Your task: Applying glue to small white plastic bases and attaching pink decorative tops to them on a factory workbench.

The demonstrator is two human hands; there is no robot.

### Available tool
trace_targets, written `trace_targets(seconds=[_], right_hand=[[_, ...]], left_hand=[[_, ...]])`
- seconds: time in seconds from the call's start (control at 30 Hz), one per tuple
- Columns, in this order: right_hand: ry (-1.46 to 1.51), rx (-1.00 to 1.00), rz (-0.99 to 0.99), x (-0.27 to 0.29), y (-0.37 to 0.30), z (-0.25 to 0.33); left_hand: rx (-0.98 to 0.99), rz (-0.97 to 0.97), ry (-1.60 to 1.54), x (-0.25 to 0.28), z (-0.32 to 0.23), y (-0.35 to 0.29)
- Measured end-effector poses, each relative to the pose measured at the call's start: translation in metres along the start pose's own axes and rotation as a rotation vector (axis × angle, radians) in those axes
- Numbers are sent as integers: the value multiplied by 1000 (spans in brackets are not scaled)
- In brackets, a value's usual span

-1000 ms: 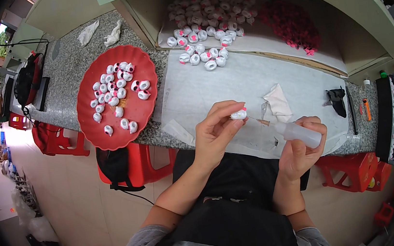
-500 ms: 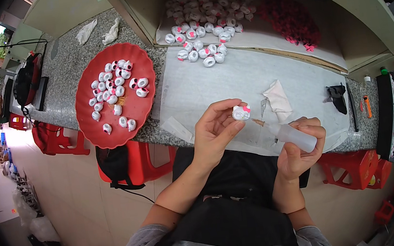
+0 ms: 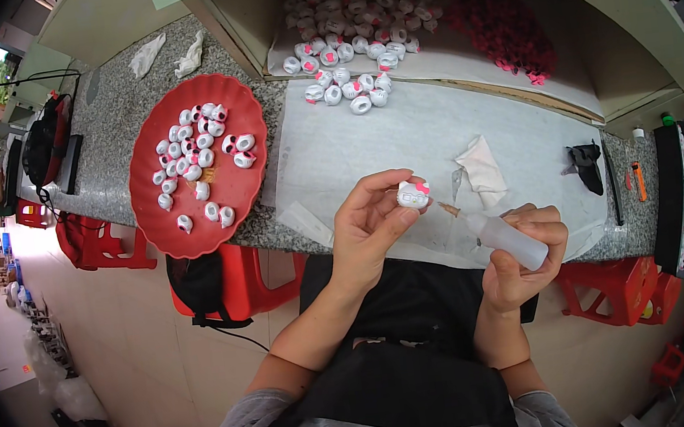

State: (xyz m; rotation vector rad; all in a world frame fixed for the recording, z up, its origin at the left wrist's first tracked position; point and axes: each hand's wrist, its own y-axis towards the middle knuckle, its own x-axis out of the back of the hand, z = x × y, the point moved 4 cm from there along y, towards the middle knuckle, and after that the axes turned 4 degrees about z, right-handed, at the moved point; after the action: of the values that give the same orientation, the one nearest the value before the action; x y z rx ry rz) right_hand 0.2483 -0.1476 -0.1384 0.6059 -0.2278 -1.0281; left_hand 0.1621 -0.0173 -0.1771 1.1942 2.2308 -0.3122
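Observation:
Between the thumb and fingers of my left hand [image 3: 373, 231] is a small white figurine head [image 3: 413, 194] with a pink bow, its marked front facing up. My right hand [image 3: 526, 256] is closed round a translucent squeeze bottle [image 3: 511, 240], tilted so that its narrow brownish nozzle [image 3: 449, 209] points at the figurine head. A small gap shows between the nozzle tip and the head. Both hands are over the near edge of a white paper sheet [image 3: 335, 151] on the bench.
A red scalloped plate [image 3: 230, 197] with several white heads stands at left. Beyond the paper, a shelf holds a heap of white heads [image 3: 361, 9] and a pile of pink pieces [image 3: 503, 35]. A crumpled tissue [image 3: 481, 172] lies near my right hand; an orange cutter [image 3: 639, 182] lies far right.
The figurine head has shifted slightly left and turned, showing more of its front. The bottle has moved only a little, and the gap at its nozzle remains small.

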Motion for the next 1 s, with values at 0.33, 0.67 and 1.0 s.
trace_targets(seconds=[0.33, 0.67, 1.0], right_hand=[[0, 14, 9, -3, 0, 2], [3, -1, 21, -4, 0, 2], [13, 11, 57, -6, -1, 1]], left_hand=[[17, 5, 23, -1, 0, -1], [-29, 45, 79, -1, 1, -1], [-116, 74, 245, -1, 1, -1]])
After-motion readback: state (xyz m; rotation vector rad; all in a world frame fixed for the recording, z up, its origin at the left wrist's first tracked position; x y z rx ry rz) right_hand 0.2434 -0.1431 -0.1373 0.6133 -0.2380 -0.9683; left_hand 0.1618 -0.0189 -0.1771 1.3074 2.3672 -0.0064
